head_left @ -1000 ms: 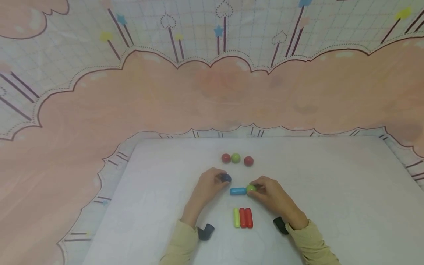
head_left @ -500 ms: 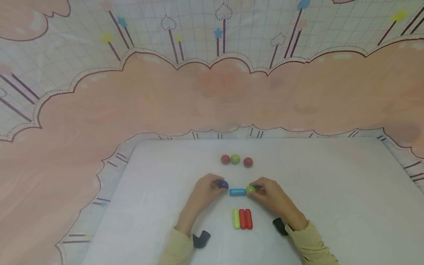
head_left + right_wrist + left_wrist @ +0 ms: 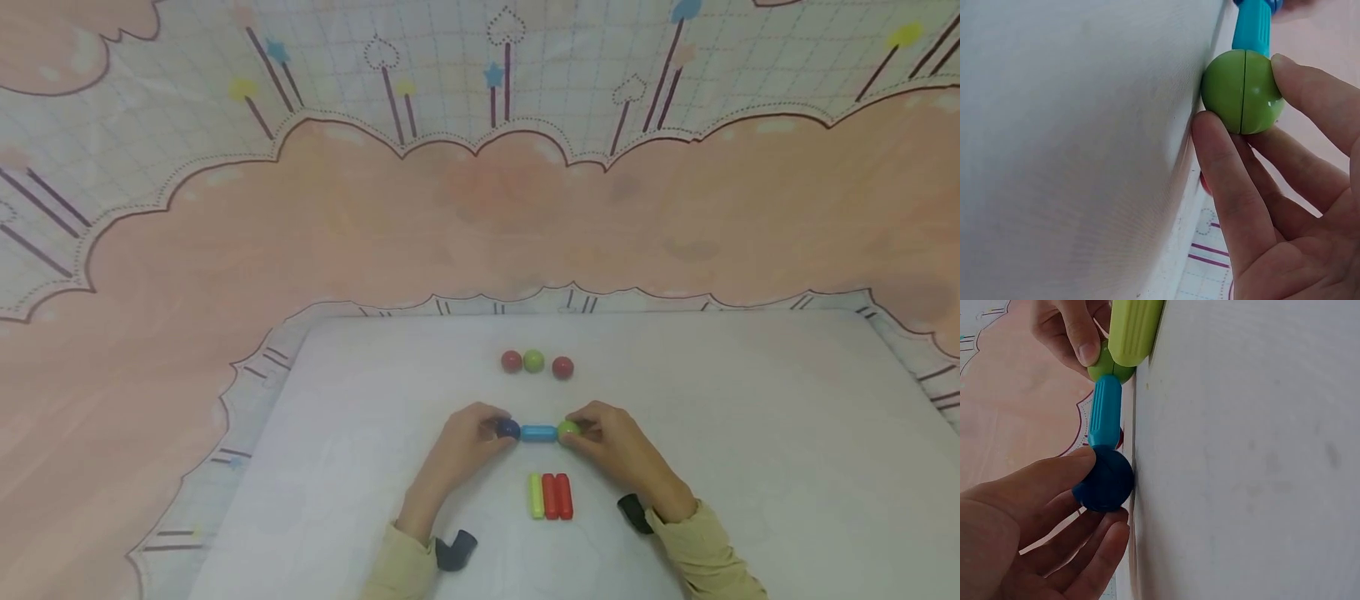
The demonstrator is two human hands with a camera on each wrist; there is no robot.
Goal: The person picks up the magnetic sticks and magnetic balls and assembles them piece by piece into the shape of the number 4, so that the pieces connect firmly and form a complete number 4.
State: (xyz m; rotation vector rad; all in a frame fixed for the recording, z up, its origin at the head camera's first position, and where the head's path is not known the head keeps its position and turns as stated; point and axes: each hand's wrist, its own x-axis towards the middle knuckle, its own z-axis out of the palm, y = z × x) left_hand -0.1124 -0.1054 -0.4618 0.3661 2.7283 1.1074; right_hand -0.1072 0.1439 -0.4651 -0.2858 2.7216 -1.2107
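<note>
Head view looks forward, down over left hand point(image 3: 463, 437) and right hand point(image 3: 617, 442); wrist close-ups share the blue rod point(image 3: 1105, 412) between.

Dim, diffuse light with soft shadows

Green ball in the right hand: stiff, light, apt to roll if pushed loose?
The green ball seems stiff, showing no dent under the fingers. Its seam hints at joined shells, so perhaps light. Being round, it could roll once released.
</note>
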